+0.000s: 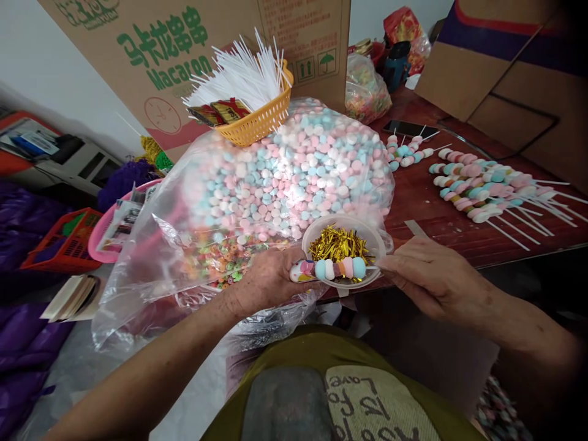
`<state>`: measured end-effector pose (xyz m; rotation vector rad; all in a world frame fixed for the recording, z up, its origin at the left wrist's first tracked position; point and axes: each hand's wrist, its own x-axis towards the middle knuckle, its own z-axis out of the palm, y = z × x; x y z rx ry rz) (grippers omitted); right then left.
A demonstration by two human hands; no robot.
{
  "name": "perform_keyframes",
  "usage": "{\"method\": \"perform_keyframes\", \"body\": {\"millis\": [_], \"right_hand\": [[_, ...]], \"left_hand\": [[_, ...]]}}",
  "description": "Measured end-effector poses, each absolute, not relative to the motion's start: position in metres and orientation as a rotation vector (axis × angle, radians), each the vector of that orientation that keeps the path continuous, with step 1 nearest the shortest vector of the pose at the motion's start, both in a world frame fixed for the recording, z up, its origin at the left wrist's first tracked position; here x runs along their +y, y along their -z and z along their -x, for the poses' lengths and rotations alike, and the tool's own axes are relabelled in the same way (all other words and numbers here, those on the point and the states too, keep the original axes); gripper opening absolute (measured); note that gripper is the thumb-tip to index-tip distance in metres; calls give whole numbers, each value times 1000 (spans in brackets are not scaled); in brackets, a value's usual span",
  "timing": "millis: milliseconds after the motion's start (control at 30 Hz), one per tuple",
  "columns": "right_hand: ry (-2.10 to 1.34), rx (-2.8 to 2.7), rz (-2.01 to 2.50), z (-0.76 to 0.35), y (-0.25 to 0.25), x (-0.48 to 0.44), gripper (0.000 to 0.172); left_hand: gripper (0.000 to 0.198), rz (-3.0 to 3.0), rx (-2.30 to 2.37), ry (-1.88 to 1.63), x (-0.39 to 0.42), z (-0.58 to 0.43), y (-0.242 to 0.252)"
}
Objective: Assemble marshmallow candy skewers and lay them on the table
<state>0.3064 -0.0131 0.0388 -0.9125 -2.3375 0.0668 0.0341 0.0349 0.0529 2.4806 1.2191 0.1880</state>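
A marshmallow skewer point(339, 269) in blue, white, brown and pink lies level between my hands. My left hand point(266, 272) is closed on its left end, at a white piece with a coloured print. With fingers pinched, my right hand point(429, 275) grips the bare white stick at the other end. Just behind the skewer is a round plastic tub point(379, 236) of gold twist ties point(337, 242). A large clear bag of pastel marshmallows point(275, 177) fills the table beyond, with ring-shaped coloured sweets point(225, 257) near my left hand.
Finished-looking marshmallow skewers point(482, 177) are piled at the right, with shorter ones point(407, 150) behind them. A yellow basket point(257, 122) of white sticks rests on the bag against a cardboard box point(184, 55). Another carton point(505, 73) stands far right. An orange crate point(59, 248) is at left.
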Motion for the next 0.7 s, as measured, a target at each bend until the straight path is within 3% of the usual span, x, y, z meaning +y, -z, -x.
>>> {"method": "perform_keyframes", "body": {"millis": [233, 500, 600, 700], "right_hand": [[242, -2406, 867, -318, -45, -14, 26], [222, -2495, 719, -312, -41, -8, 20], [88, -2501, 766, -311, -33, -12, 22], [-1, -2474, 772, -305, -28, -15, 20]], "left_hand": [[31, -2046, 843, -64, 40, -40, -64], [26, -1659, 760, 33, 44, -38, -63], [28, -1888, 965, -92, 41, -38, -65], [27, -2396, 1211, 0, 37, -45, -67]]}}
